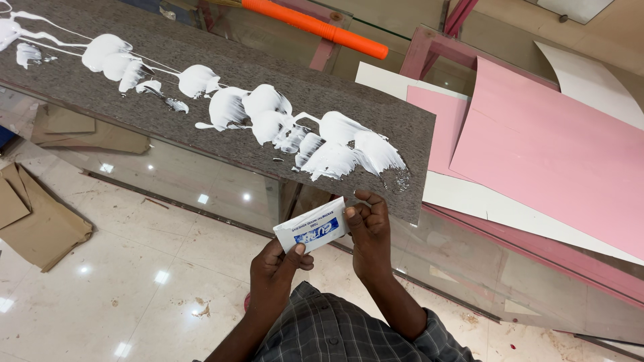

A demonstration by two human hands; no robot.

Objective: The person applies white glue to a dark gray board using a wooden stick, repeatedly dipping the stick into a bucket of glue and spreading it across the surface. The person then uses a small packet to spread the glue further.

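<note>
Both my hands hold a small white sachet (pixel 310 231) with a blue label, low in the middle of the head view. My left hand (pixel 278 265) pinches its lower left corner; my right hand (pixel 365 224) grips its right end with closed fingers. Just above them a long grey-brown speckled laminate strip (pixel 168 110) lies across a glass surface. Thick white glue (pixel 315 137) is spread in blobs and streaks along the strip, ending near its right end close to my right hand.
Pink sheets (pixel 550 147) and white sheets (pixel 469 198) lie overlapped at the right. An orange tube (pixel 315 27) lies at the top. Brown cardboard pieces (pixel 33 221) rest on the glossy tiled floor (pixel 134 281) at the left. A pink frame (pixel 429 53) stands behind.
</note>
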